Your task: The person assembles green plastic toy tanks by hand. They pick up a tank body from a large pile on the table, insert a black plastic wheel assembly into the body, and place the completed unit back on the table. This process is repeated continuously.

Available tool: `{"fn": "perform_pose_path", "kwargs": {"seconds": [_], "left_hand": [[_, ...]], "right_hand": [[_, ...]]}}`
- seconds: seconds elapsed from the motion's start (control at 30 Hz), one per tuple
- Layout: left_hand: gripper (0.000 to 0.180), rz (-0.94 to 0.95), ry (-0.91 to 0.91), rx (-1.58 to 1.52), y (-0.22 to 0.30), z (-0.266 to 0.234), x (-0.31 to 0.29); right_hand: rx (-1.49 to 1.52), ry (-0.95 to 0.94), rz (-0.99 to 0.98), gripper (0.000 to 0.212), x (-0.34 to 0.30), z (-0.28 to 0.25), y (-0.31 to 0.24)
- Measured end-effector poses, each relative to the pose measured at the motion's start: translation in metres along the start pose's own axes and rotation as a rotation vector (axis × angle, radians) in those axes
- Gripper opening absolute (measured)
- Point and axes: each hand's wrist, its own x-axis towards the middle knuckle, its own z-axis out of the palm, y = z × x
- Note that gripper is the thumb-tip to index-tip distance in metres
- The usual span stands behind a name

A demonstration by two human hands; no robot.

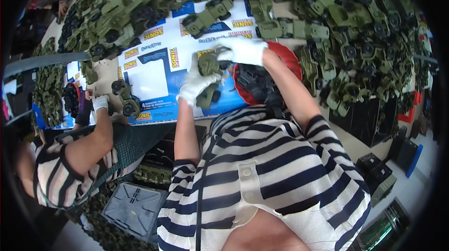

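My left hand, in a white glove, is closed around an olive-green toy army truck held above a printed cardboard sheet. From the right, my right hand, also gloved, reaches over the truck's far end with its fingers bent. A small dark piece shows beneath those fingertips, too small to name. Just right of the truck sits a red scalloped bowl holding black plastic parts. Another green toy truck lies on the sheet beyond my hands.
Heaps of green toy vehicles cover the table's far and right sides. One toy vehicle rests by the sheet's left edge. At left, a co-worker's gloved hand works near a dark bowl. A grey crate stands below the table.
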Motion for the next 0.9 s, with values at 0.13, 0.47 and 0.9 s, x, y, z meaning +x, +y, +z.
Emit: {"fn": "perform_pose_path", "kwargs": {"seconds": [0.13, 0.47, 0.9], "left_hand": [[0.086, 0.079, -0.47, -0.844, 0.004, -0.015, -0.046], [0.076, 0.331, -0.531, -1.246, 0.041, 0.052, -0.062], [0.073, 0.367, -0.236, -0.632, 0.067, 0.075, -0.071]], "right_hand": [[0.229, -0.021, -0.08, 0.034, -0.046, -0.034, -0.035], [0.295, 0.653, -0.104, 0.031, -0.064, -0.005, -0.034], [0.804, 0.407, 0.033, 0.054, -0.125, -0.004, -0.026]]}}
